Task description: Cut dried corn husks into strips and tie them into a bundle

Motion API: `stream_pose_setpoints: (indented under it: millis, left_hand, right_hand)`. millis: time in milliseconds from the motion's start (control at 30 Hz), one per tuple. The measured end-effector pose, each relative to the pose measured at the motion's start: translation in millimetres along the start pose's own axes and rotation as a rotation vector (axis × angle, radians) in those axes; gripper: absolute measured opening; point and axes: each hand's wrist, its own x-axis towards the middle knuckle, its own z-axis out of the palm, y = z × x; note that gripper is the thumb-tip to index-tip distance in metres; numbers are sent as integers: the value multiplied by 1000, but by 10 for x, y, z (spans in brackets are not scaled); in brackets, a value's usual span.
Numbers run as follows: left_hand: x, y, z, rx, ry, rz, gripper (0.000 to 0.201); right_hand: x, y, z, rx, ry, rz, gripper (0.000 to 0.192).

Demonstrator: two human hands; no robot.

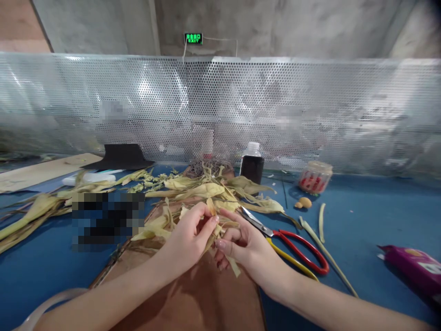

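While both hands meet over the brown board point(193, 299), the left hand point(188, 239) and right hand point(246, 248) pinch the same dry husk strip point(220, 243) between fingertips. Behind them lies a pile of husks point(206, 191). Just right of the hands, red-handled scissors point(289, 246) rest on the blue table point(361, 220), with a dark bottle point(252, 163) farther back.

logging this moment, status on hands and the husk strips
Left hand and right hand both pinching one dried husk strip. Scissors lie just right of the hands. Husk pile behind.
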Motion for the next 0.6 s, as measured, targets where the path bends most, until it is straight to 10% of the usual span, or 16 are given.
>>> stream_pose_setpoints:
  millis: [600]
  left_hand:
    - [-14, 22, -15, 9, 14, 77, 17]
  right_hand:
    - [-19, -36, -5, -82, -10, -45, 83]
